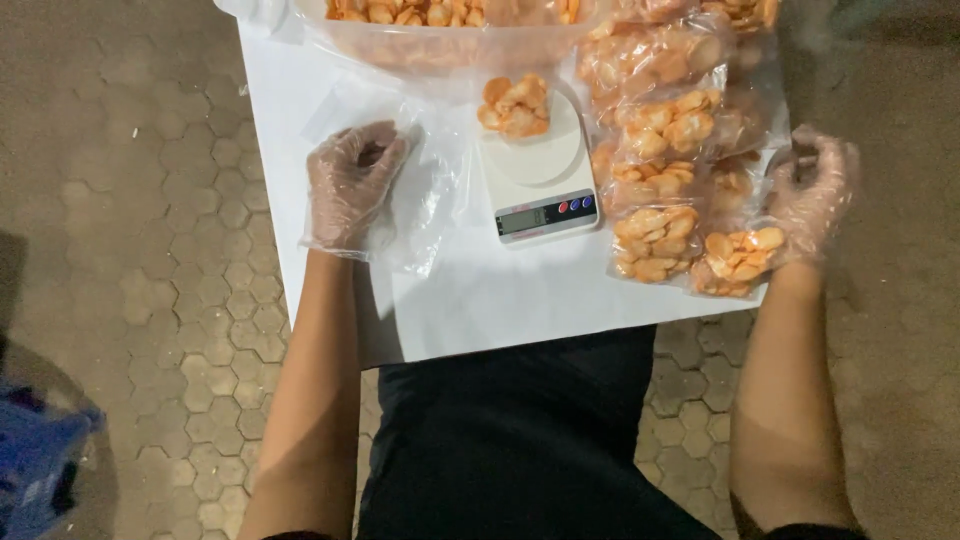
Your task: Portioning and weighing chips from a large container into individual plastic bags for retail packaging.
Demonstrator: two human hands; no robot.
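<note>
1. The left hand was laid, fingers bent, on empty clear bags left of the scale.
2. A filled cracker bag at the table's near right edge was pinched by the right hand.

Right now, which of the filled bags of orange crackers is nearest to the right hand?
The bag at the table's front right corner, the closest one to the person. The right hand touches its upper edge; the other filled bags lie farther left or farther back.
</note>
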